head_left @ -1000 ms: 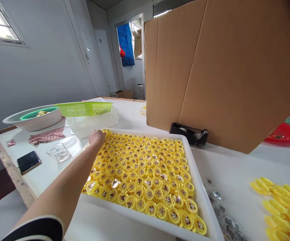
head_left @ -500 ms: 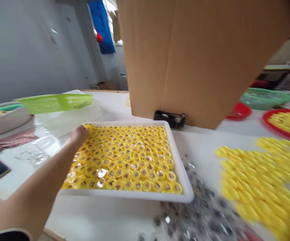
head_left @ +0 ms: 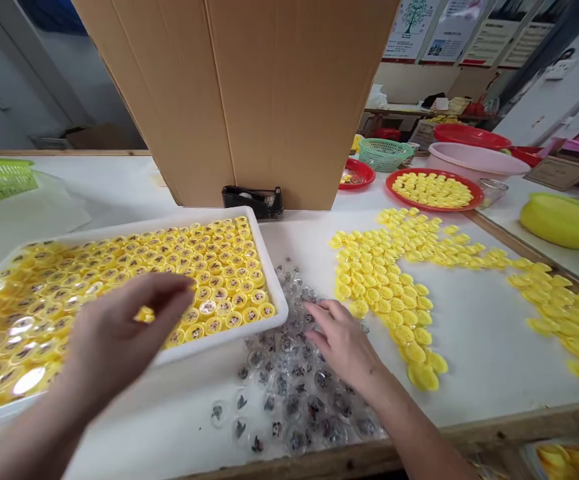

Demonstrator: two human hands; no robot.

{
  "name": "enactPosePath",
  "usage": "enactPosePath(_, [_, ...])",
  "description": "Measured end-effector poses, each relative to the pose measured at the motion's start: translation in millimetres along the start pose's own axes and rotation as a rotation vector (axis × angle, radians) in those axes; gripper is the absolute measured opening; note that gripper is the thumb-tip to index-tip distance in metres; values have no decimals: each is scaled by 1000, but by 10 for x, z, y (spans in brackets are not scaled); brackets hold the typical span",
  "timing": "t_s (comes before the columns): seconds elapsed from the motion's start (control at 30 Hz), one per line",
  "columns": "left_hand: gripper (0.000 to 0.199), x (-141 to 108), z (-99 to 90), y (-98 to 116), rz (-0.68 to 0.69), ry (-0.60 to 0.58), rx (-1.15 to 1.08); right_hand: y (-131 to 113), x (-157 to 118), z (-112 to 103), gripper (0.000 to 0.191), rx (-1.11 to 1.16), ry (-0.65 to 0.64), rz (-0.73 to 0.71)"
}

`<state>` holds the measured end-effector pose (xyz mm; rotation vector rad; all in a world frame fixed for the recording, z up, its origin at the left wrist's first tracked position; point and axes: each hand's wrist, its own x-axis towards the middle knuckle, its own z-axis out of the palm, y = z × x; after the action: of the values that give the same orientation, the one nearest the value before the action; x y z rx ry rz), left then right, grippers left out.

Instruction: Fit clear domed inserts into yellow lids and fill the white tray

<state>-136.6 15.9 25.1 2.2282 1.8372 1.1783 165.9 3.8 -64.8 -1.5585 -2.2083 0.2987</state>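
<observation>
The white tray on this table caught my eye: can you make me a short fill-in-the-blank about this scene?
The white tray holds rows of ____ caps.
The ____ hand rests among the clear round discs.
The round dish holding more caps is ____.

Missing words: yellow, right, red.

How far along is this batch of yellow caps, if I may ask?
The white tray looks well filled with yellow caps. Your left hand is at a yellow cap over it; your right hand touches clear printed discs. Those discs and loose yellow rings lie on the table.
</observation>
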Motion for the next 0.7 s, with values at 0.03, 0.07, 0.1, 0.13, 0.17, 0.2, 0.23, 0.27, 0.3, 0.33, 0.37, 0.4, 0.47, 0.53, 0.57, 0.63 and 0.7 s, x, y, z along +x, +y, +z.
enactPosePath(0.03, [7, -107, 102, 232, 74, -40, -85, -1, 48, 32, 44, -19, -19, -12])
enactPosePath(0.07, [6, -202, 203, 414, 108, -114, -159, 5, 80, 60, 44, -28, -33, -20])
enactPosePath(0.1, [7, -284, 302, 550, 121, -186, -223, 15, 95, 82, 41, -27, -41, -26])
enactPosePath(0.13, [7, -352, 397, 647, 129, -255, -276, 27, 92, 96, 38, -18, -45, -26])
enactPosePath(0.17, [8, -406, 486, 716, 126, -321, -312, 39, 73, 101, 36, -4, -43, -22])
enactPosePath(0.2, [9, -443, 567, 770, 124, -375, -336, 49, 40, 97, 34, 10, -37, -14])
enactPosePath(0.23, [10, -461, 640, 817, 126, -417, -350, 57, -5, 87, 32, 25, -26, -2])
enactPosePath(0.27, [10, -461, 705, 868, 131, -448, -357, 62, -56, 72, 31, 41, -10, 13])
enactPosePath(0.3, [11, -441, 765, 928, 137, -467, -363, 66, -112, 57, 31, 57, 11, 31])
enactPosePath(0.33, [11, -404, 821, 1000, 145, -486, -367, 69, -169, 44, 31, 73, 34, 50])
enactPosePath(0.37, [11, -352, 880, 1084, 157, -502, -371, 72, -227, 36, 30, 88, 58, 68])
enactPosePath(0.4, [11, -289, 945, 1181, 176, -521, -371, 75, -285, 32, 30, 105, 82, 84])
enactPosePath(0.47, [12, -157, 1114, 1399, 238, -582, -351, 79, -403, 37, 30, 139, 128, 107])
enactPosePath(0.53, [16, -49, 1349, 1628, 341, -681, -294, 75, -528, 51, 32, 168, 167, 123])
enactPosePath(0.57, [21, -12, 1488, 1739, 418, -733, -243, 69, -592, 57, 35, 177, 185, 132])
enactPosePath(0.63, [33, 28, 1786, 1938, 594, -807, -123, 52, -712, 67, 39, 212, 210, 141])
enactPosePath(0.7, [41, 33, 2066, 2094, 734, -825, -32, 37, -808, 76, 41, 284, 220, 134])
